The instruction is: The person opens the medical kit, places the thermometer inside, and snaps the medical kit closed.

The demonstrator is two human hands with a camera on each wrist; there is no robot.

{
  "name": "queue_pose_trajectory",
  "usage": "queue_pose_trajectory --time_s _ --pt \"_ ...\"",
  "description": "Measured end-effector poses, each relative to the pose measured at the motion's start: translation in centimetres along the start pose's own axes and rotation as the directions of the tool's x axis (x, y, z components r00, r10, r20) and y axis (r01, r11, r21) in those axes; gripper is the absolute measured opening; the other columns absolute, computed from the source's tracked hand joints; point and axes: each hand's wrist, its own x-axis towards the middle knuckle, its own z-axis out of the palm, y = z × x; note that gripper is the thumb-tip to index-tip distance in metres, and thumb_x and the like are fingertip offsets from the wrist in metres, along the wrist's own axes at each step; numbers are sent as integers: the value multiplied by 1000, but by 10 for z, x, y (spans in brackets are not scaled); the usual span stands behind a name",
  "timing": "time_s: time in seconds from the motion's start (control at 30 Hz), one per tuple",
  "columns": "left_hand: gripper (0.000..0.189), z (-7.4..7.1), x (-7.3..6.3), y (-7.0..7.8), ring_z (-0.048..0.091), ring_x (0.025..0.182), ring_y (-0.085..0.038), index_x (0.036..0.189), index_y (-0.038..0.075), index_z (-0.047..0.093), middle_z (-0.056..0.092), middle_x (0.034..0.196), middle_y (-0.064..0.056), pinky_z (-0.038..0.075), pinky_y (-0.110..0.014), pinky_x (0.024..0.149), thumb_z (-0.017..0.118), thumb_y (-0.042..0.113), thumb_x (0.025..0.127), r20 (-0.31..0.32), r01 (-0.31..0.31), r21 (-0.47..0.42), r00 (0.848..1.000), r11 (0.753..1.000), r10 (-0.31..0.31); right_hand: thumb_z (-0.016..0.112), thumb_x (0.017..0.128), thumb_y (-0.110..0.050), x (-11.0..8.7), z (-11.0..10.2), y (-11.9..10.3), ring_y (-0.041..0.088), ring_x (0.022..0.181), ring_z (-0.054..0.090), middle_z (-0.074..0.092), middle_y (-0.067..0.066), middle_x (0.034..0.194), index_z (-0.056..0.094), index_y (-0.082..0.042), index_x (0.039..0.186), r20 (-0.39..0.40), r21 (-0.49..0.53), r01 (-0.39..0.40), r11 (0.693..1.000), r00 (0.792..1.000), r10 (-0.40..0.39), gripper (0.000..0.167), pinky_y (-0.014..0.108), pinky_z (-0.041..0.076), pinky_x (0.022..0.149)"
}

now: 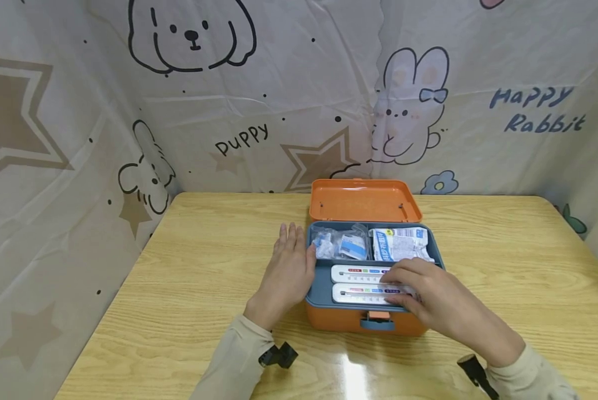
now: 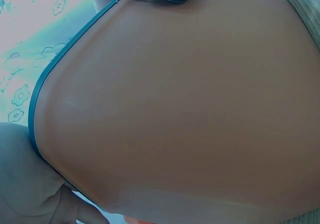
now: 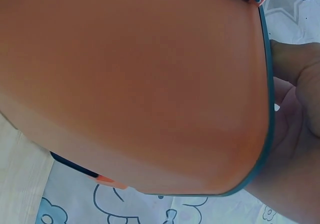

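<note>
An orange and blue-grey first-aid box (image 1: 341, 319) stands with its lid raised. Two thermometers in white cases lie side by side in its front section, the upper one (image 1: 356, 274) behind the lower one (image 1: 359, 294). My right hand (image 1: 436, 294) pinches the right part of the lower thermometer between thumb and fingers; its far end is hidden. Fingers extended, my left hand (image 1: 289, 272) rests against the box's left side. In the left wrist view, the left hand (image 2: 30, 179) shows beyond the blue rim. The right wrist view has the right hand (image 3: 300, 99) over the rim.
Behind the thermometers, one compartment holds clear bags (image 1: 346, 244) with white and blue contents; beside it lies a white-and-blue packet (image 1: 399, 244). The orange lid (image 1: 364, 200) leans back. A blue latch (image 1: 377, 323) is at the front. The wooden table (image 1: 219, 266) meets a printed curtain (image 1: 304, 83).
</note>
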Motion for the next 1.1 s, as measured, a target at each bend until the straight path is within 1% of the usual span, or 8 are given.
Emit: queue_pose_trajectory --time_s 0.23,0.47,0.77,1.1 --pt "56 0 1 1 5 145 -40 145 -12 28 20 153 -30 17 -50 116 27 28 106 2 3 -1 1000 1000 -3 83 72 -6 -2 1 1 11 88 61 65 -5 96 71 -12 95 -27 2 5 1000 1000 -5 27 35 56 75" --pt "57 -1 1 2 5 145 -40 146 -12 27 19 154 -29 16 -49 116 27 28 106 12 10 -5 1000 1000 -10 81 72 0 -5 1 3 12 91 61 65 -4 99 71 -11 97 -30 19 6 1000 1000 -5 30 36 56 77" --pt "57 -2 0 1 6 145 -40 145 -13 27 19 153 -30 16 -49 116 28 28 106 10 11 1 1000 1000 -11 80 73 0 -5 2 5 12 91 61 65 -5 99 71 -12 97 -43 34 28 999 999 -26 29 35 55 77" --pt "57 0 0 1 6 145 -40 145 -13 29 20 153 -29 17 -50 116 28 29 106 5 12 2 1000 1000 -12 81 72 1 -6 5 5 11 90 60 64 -6 98 71 -12 96 -59 37 31 999 998 -28 29 34 55 76"
